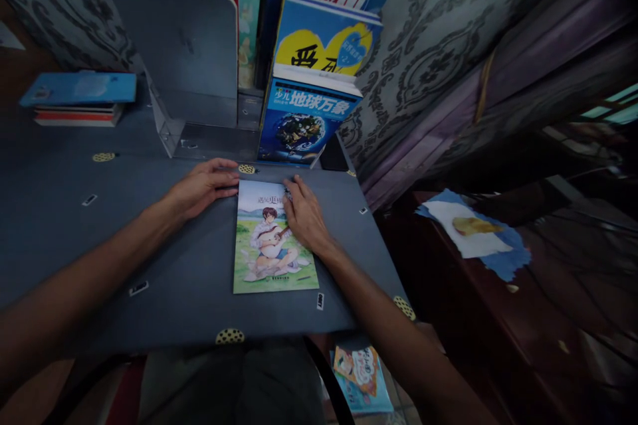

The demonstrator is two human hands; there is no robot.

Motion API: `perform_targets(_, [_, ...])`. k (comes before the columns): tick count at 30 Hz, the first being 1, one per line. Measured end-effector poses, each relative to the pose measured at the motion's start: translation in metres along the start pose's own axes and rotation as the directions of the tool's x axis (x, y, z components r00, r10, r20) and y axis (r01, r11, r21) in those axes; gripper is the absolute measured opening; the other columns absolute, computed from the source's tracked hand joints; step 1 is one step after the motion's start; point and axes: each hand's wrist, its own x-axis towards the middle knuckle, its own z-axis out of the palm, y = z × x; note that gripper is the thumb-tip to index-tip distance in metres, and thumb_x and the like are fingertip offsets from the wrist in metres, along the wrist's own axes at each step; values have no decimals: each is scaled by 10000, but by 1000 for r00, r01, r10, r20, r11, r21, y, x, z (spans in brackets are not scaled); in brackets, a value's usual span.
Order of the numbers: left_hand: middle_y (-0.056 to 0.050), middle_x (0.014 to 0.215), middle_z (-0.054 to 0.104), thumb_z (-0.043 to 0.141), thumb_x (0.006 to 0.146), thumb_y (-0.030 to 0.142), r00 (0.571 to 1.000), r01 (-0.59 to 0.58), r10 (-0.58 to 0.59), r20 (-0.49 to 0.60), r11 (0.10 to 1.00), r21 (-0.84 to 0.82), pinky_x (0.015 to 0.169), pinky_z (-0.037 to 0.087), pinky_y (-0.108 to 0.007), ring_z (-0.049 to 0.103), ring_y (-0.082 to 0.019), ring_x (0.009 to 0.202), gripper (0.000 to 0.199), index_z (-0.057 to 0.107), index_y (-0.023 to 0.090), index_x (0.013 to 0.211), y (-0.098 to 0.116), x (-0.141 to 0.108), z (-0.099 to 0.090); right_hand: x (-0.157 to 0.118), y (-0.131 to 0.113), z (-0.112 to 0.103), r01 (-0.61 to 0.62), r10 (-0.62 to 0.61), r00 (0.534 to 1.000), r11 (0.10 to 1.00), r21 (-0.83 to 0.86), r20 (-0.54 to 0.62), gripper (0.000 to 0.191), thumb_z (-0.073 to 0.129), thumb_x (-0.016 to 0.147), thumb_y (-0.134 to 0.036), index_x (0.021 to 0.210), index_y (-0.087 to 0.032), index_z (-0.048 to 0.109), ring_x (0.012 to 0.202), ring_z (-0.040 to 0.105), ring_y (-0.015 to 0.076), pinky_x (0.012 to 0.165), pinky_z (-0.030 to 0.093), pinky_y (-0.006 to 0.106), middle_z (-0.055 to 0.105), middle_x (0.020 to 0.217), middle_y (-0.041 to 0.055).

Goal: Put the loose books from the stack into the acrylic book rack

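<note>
A thin book (269,239) lies flat on the grey patterned table, its cover drawn with a figure playing a guitar on grass. My right hand (306,216) rests over the book's upper right part, fingers stretched out and covering some of the title. Beside the upper left edge is my left hand (207,187), its fingers extended toward the book and apart from one another. Whether those fingertips touch the edge I cannot tell. Neither hand grips anything.
Behind the book stand a metal bookend (184,46) and a blue earth-picture book (304,123) in front of taller books. A small stack of books (82,93) lies at the left. A dark phone-like object (333,154) sits by the right edge. More books (361,378) lie below the table.
</note>
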Motion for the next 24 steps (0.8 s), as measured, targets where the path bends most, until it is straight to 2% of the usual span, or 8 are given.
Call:
perform_targets(5, [-42, 835, 718, 647, 748, -11, 1000, 31, -32, 1, 977, -211, 931, 581, -425, 710, -169, 873, 257, 651, 141, 954, 0, -4, 6, -1, -1, -2, -2, 2, 1000, 1000, 31, -22, 502, 319, 1024, -343, 1448, -107, 450, 1482, 332, 328, 1183, 328, 539, 387, 1565, 218])
perform_targets(8, [-65, 887, 745, 622, 784, -15, 998, 67, -67, 7, 967, -245, 921, 594, -401, 732, -192, 894, 225, 642, 141, 945, -9, -7, 14, -2, 0, -3, -4, 6, 999, 998, 62, -32, 513, 313, 1026, -357, 1462, -109, 423, 1492, 310, 333, 1162, 346, 564, 362, 1574, 231])
perform_targets(12, [-111, 931, 769, 647, 822, 25, 961, 236, -201, 187, 953, -188, 868, 617, -382, 750, -233, 885, 189, 684, 106, 989, -22, -17, 25, -3, 3, -4, -3, 9, 998, 995, 100, -60, 523, 321, 1019, -352, 1478, -111, 388, 1502, 289, 319, 1167, 342, 552, 344, 1578, 231])
perform_targets(14, [-132, 939, 774, 643, 853, 52, 941, 284, -236, 243, 940, -187, 833, 626, -363, 755, -235, 856, 167, 698, 87, 1006, -26, -21, 29, -3, 4, -4, -5, 15, 996, 993, 120, -85, 538, 325, 1017, -366, 1476, -90, 384, 1502, 287, 312, 1182, 325, 534, 365, 1558, 240])
perform_targets(20, [-131, 908, 784, 612, 913, 115, 954, 250, -192, 230, 933, -258, 807, 637, -371, 763, -230, 802, 182, 710, 87, 1064, -27, -20, 27, -4, 7, -5, -52, 104, 977, 963, 265, -186, 638, 395, 998, -485, 1512, -118, 304, 1445, 387, 306, 1178, 333, 528, 420, 1531, 226])
perform_targets(22, [-127, 900, 786, 637, 907, 143, 965, 217, -162, 208, 935, -279, 789, 639, -364, 764, -235, 800, 176, 716, 91, 1055, -26, -18, 25, -4, 4, -8, -88, 155, 970, 940, 329, -184, 708, 426, 982, -527, 1526, -103, 266, 1406, 442, 322, 1152, 366, 531, 440, 1519, 243])
perform_targets(24, [-122, 883, 789, 657, 902, 178, 975, 188, -143, 169, 935, -299, 775, 638, -355, 765, -242, 800, 168, 724, 95, 1032, -25, -18, 25, -4, -2, -12, -111, 203, 965, 889, 444, -164, 766, 482, 956, -572, 1524, -101, 277, 1325, 533, 329, 1101, 431, 513, 526, 1456, 235])
